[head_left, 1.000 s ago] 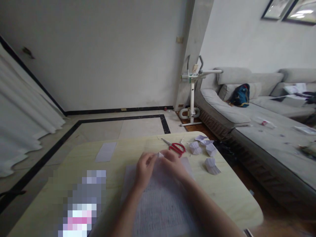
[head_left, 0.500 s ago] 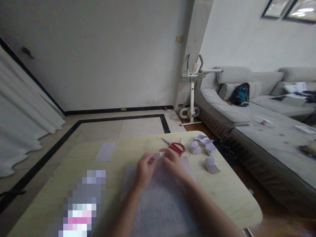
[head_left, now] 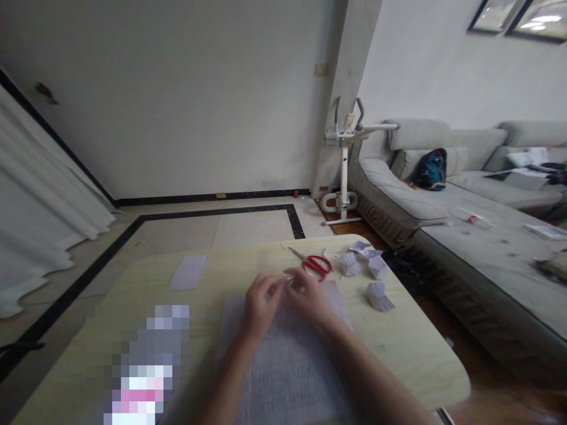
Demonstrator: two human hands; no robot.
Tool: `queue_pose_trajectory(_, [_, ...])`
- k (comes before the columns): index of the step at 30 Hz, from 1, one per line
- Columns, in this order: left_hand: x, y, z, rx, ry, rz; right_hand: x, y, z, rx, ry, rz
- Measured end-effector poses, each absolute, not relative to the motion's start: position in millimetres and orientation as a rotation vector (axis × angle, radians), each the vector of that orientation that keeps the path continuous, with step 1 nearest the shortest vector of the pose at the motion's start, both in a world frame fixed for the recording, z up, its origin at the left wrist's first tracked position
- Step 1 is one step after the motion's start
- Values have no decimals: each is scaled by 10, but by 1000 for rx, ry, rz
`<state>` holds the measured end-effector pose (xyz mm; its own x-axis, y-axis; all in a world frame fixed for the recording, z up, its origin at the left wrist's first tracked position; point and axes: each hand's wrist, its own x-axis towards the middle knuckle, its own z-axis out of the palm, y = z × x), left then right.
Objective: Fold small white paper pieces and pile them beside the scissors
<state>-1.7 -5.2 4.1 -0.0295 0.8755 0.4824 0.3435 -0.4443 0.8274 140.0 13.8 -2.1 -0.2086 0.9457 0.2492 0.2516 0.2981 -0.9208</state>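
My left hand point(head_left: 263, 298) and my right hand point(head_left: 306, 293) meet above the far part of a printed sheet point(head_left: 287, 366). Between their fingertips is a small white piece of paper point(head_left: 289, 277), mostly hidden by the fingers. Both hands are closed in a pinch on it. Just beyond my right hand lie red-handled scissors point(head_left: 316, 265), blades toward the upper left. Folded paper pieces point(head_left: 351, 265) are grouped to the right of the scissors, and one more folded piece point(head_left: 378, 296) lies nearer me.
A flat pale paper point(head_left: 189, 272) lies on the left of the wooden table point(head_left: 407, 348). At the table's left front is a pixelated area. A grey sofa point(head_left: 487, 254) with a blue backpack point(head_left: 432, 169) stands to the right, and a white exercise machine point(head_left: 344, 171) stands behind.
The fingertips have closed further over the small paper, so less of it shows. My right fingers have curled slightly. The scissors and folded pieces stay where they were.
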Motion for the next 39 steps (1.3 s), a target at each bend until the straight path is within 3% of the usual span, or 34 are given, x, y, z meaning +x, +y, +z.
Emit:
queue_pose_trajectory(17, [-40,-59,18,1921,1311,1473,1447,190,33,-1033,-1352,1241])
queue_pose_trajectory(39, [1,-128,54,2077,1267,1337,1437,210,-19,-1095,-1388,1203])
